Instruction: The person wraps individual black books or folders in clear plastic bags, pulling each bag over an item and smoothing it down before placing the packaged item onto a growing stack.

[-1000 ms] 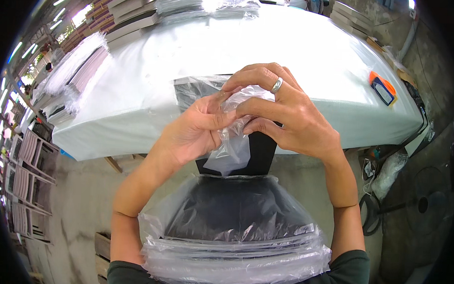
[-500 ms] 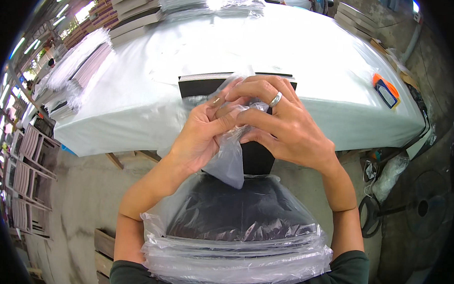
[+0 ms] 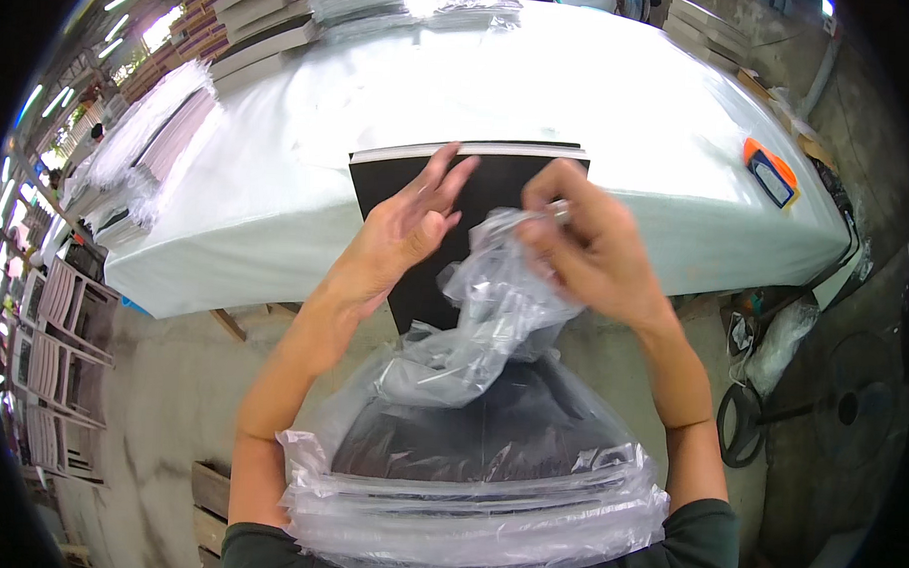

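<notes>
Head view: the right hand (image 3: 596,254) is closed in a pinch grip on the upper end of a clear plastic bag (image 3: 493,315), the fingertips bunched on the crumpled film. The bag hangs from that grip down to a stack of black books (image 3: 469,445), wrapped in clear plastic, held against the person's chest at the lower edge of the frame. The left hand (image 3: 406,232) is open, fingers spread and extended, holding nothing; its palm lies over a black book (image 3: 488,180) just left of the bag. Whether the left fingers touch the book cannot be told. The book lies at the near edge of the bench (image 3: 581,108), which is covered in white sheeting, its pale page edge facing away from the person. The right hand is above the book's right half. An orange and black tool (image 3: 771,173) lies near the right end of the bench, well apart from both hands. Wrapped stacks (image 3: 169,134) sit along the left end of the bench.
</notes>
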Action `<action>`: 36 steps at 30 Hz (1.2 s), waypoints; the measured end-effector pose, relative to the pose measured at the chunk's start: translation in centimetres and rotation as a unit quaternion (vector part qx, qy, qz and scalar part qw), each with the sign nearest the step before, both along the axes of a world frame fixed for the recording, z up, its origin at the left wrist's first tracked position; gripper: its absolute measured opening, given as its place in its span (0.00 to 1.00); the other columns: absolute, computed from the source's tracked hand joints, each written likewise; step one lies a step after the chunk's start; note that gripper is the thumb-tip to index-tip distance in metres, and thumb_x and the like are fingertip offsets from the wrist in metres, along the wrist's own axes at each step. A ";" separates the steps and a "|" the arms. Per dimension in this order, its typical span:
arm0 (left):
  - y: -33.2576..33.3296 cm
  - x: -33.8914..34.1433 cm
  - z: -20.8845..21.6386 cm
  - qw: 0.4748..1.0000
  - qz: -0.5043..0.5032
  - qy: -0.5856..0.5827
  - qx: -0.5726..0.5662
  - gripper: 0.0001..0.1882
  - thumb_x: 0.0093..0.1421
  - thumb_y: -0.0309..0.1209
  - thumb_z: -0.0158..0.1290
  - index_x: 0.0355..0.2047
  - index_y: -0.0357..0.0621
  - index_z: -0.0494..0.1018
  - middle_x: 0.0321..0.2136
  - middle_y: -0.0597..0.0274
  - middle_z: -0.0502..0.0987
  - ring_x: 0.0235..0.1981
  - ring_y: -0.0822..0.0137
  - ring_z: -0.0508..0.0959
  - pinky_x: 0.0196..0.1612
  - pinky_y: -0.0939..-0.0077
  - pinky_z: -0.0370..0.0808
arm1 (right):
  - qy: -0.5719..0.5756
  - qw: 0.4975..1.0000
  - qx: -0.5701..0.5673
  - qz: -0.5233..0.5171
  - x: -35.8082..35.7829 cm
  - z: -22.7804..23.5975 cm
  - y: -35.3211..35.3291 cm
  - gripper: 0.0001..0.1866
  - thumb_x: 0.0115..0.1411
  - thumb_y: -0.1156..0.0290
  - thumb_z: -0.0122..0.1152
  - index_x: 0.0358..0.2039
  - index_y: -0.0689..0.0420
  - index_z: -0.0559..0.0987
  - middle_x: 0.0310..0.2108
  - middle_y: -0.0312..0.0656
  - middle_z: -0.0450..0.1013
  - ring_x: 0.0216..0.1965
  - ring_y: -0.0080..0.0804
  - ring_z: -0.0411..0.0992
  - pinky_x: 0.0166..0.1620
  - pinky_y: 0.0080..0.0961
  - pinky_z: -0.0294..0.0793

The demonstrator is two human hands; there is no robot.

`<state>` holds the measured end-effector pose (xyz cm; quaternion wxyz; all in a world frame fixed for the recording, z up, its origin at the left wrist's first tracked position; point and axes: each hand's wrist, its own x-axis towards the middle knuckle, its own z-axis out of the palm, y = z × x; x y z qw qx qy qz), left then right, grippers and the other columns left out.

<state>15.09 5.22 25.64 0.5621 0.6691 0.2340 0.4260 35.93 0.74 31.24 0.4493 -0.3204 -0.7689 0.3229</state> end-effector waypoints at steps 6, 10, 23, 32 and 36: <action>-4.2 -0.1 1.6 0.987 -0.138 0.023 -0.073 0.15 0.59 0.39 0.51 0.35 0.38 0.69 0.34 0.52 0.77 0.35 0.68 0.77 0.44 0.76 0.72 | -0.057 0.988 -0.015 0.143 1.5 -1.2 2.0 0.13 0.55 0.67 0.60 0.32 0.62 0.70 0.23 0.37 0.67 0.23 0.19 0.63 0.26 0.21 0.65; -3.6 -4.4 -2.0 0.988 -0.079 -0.032 -0.130 0.13 0.59 0.36 0.50 0.38 0.39 0.69 0.36 0.51 0.76 0.34 0.70 0.76 0.42 0.77 0.72 | -0.171 0.942 -0.130 0.256 3.2 -6.8 3.7 0.10 0.56 0.71 0.58 0.34 0.65 0.75 0.34 0.38 0.71 0.30 0.24 0.68 0.33 0.21 0.68; -2.9 -9.1 -4.4 0.987 0.070 0.062 -0.134 0.15 0.60 0.28 0.44 0.48 0.43 0.68 0.41 0.49 0.75 0.32 0.77 0.74 0.38 0.83 0.71 | 0.449 0.726 -0.187 0.487 4.4 -13.6 4.5 0.23 0.54 0.55 0.59 0.42 0.61 0.72 0.27 0.33 0.68 0.29 0.22 0.67 0.33 0.18 0.67; -1.9 -7.8 -3.8 0.937 0.342 0.057 0.037 0.25 0.59 0.22 0.41 0.58 0.49 0.61 0.42 0.54 0.77 0.25 0.85 0.68 0.29 0.90 0.66 | 0.030 0.983 -0.090 -0.155 5.3 -6.8 4.6 0.27 0.43 0.78 0.65 0.47 0.59 0.71 0.20 0.31 0.64 0.23 0.16 0.63 0.26 0.15 0.61; -1.8 -3.8 -2.8 0.841 0.502 0.112 0.166 0.26 0.58 0.20 0.40 0.58 0.48 0.61 0.41 0.64 0.78 0.18 0.85 0.59 0.23 0.92 0.59 | -0.112 0.918 0.181 -0.335 4.5 -8.4 6.1 0.36 0.41 0.87 0.55 0.55 0.52 0.68 0.22 0.44 0.63 0.23 0.34 0.65 0.29 0.27 0.66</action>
